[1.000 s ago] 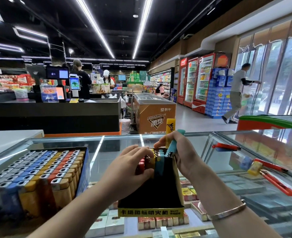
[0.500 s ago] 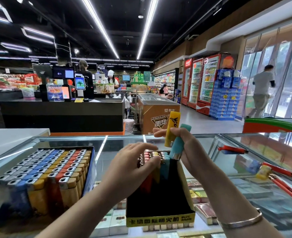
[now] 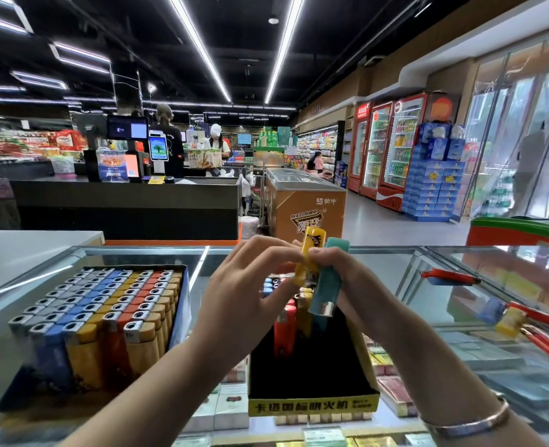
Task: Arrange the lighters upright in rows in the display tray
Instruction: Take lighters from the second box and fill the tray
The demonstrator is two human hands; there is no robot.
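A black display tray (image 3: pixel 311 375) with a yellow front label stands on the glass counter. A few lighters stand upright at its far end, among them a red lighter (image 3: pixel 283 330). Above the tray my right hand (image 3: pixel 347 275) holds a teal lighter (image 3: pixel 326 285) and a yellow lighter (image 3: pixel 308 256), both upside down with their metal heads pointing down. My left hand (image 3: pixel 247 295) reaches up and its fingertips pinch the yellow lighter.
A second tray (image 3: pixel 182 304) at the left is packed with upright rows of grey, blue, yellow and red lighters. Red box cutters (image 3: pixel 447 277) lie on the glass at the right. Cigarette packs fill the case under the glass. Checkout counters and people stand beyond.
Both hands rose from the tray's far end. My right hand lifted the two lighters higher, and my left hand left the tray's lighters and took hold of the yellow one.
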